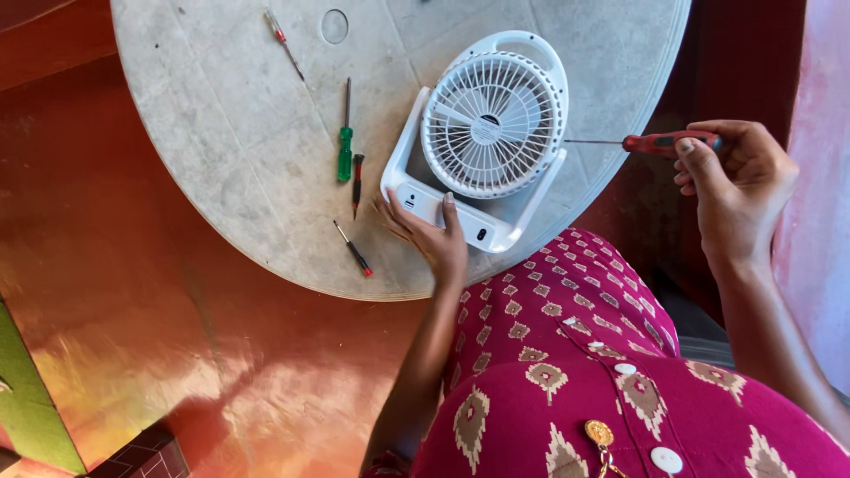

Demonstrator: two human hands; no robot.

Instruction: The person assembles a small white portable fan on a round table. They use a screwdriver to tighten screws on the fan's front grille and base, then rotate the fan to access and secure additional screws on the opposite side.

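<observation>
A small white table fan [491, 124] with a round grille and a carry handle lies on a round grey table [221, 150]. My left hand [434, 239] rests on the fan's base, fingers pressing its front edge. My right hand [739, 181] holds a red-handled screwdriver [664, 142] off the table's right edge. Its thin shaft points left and its tip touches the right side of the fan's grille.
Left of the fan lie a green-handled screwdriver [344, 150], two small red-and-black screwdrivers [357, 181] [354, 250], and another thin screwdriver [283, 40] near the far edge. A polished red floor [133, 336] surrounds the table. My patterned magenta clothing [602, 381] fills the lower right.
</observation>
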